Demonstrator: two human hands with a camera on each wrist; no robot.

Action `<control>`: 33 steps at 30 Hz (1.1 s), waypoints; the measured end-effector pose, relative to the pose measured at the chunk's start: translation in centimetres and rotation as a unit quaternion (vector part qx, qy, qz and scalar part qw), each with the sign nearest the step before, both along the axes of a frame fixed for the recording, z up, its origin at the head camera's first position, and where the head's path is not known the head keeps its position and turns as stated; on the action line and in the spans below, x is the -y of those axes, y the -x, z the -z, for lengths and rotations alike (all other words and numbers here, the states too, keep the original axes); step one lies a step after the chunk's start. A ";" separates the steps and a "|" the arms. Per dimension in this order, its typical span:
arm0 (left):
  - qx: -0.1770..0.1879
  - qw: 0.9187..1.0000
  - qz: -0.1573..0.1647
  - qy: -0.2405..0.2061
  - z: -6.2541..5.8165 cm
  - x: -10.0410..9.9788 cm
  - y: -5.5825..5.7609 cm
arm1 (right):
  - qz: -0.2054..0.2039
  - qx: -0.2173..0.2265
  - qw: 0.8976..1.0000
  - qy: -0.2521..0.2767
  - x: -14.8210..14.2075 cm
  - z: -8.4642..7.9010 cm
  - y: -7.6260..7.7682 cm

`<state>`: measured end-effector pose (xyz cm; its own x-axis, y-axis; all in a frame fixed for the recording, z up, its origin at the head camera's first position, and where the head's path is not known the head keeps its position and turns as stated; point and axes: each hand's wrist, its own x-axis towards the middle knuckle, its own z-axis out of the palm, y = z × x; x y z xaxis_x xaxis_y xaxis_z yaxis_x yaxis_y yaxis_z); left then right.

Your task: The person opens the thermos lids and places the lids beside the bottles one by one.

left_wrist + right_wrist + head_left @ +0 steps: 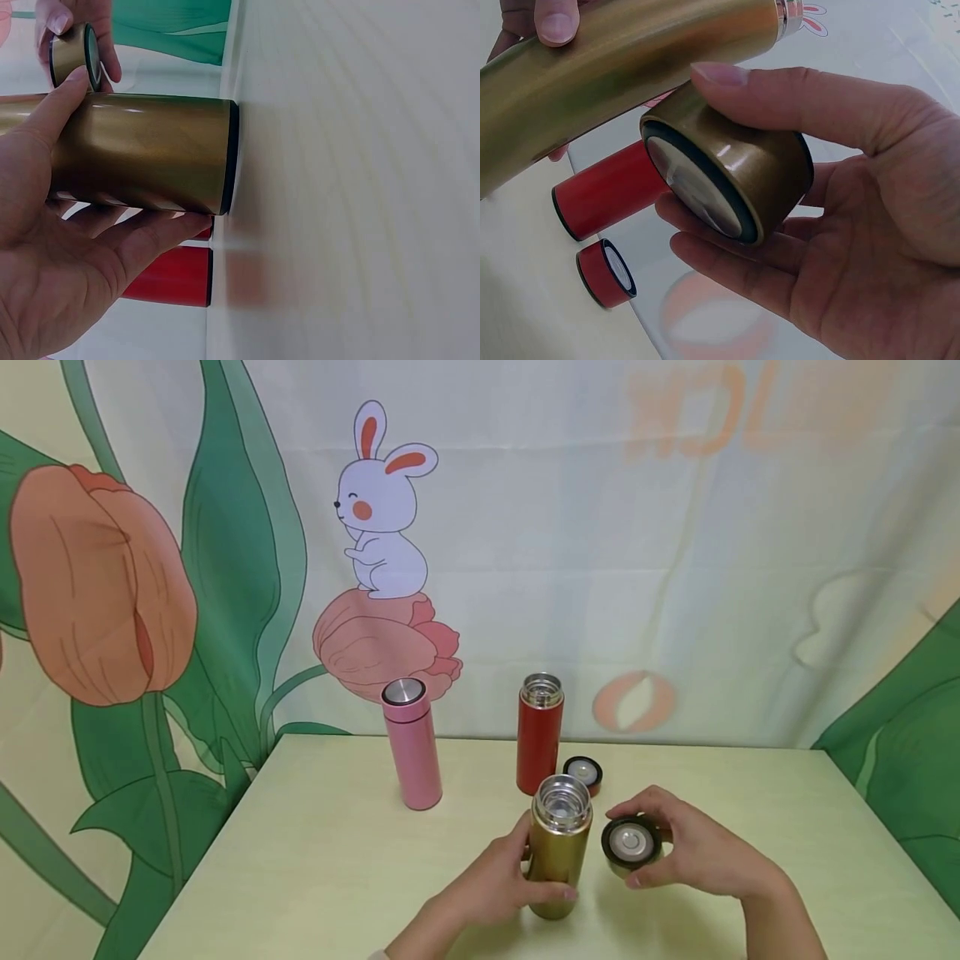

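My left hand (pixel 498 878) grips a gold thermos flask (pixel 557 868) round its body; the flask stands upright with its steel mouth uncovered. In the left wrist view the black base of the gold thermos flask (pixel 150 154) is right at the tabletop. To its right, my right hand (pixel 708 843) holds the gold lid (pixel 632 846) between thumb and fingers, its inner side facing up. The right wrist view shows the lid's (pixel 727 169) steel top facing down, over the table and apart from the flask.
Behind the gold flask stands a red thermos flask (pixel 538 739) with its mouth uncovered. Its red lid (pixel 585 772) lies beside it, inner side up. A pink thermos flask (pixel 414 752) with its lid on stands farther left. A printed curtain (pixel 510 568) hangs along the table's back edge.
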<state>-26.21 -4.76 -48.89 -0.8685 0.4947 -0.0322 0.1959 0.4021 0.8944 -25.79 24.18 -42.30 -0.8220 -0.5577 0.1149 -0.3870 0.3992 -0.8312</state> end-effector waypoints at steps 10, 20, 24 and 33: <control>-0.001 1.000 -0.003 -0.007 0.2 -0.2 0.1 | 0.000 0.007 1.000 -0.026 -0.2 0.3 0.4; -0.020 1.000 -0.006 0.022 0.4 -0.1 -0.2 | 0.013 -0.006 0.998 -0.059 0.3 0.8 0.4; -0.018 0.999 -0.013 0.032 0.4 -0.2 -0.2 | 0.024 -0.010 0.997 -0.067 0.2 0.9 0.5; -0.039 0.998 -0.023 0.036 0.6 -0.4 -0.2 | 0.029 0.008 0.998 -0.061 0.3 2.2 1.4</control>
